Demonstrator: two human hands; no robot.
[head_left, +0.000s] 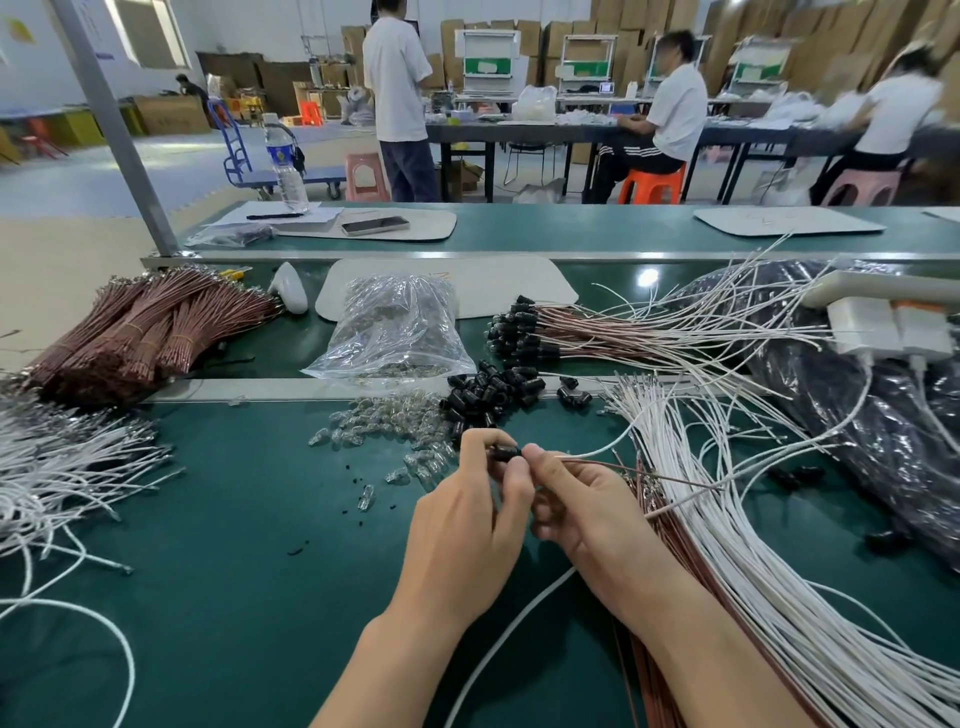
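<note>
My left hand (467, 512) pinches a small black socket (505, 451) between thumb and fingers, just above the green bench. My right hand (574, 499) meets it fingertip to fingertip and pinches a brown wire (670, 479) and a white wire (597, 451) that trail off to the right. A heap of loose black sockets (491, 392) lies just beyond my hands. Small clear glass bulbs (384, 428) are scattered to its left.
White wires (727, 530) fan across the right side, more white wires (62, 462) lie at the left. Brown wire bundles (140, 327), a clear bag of bulbs (397, 327) and finished wired sockets (524, 332) sit farther back. A black bag (852, 415) is at the right. People work behind.
</note>
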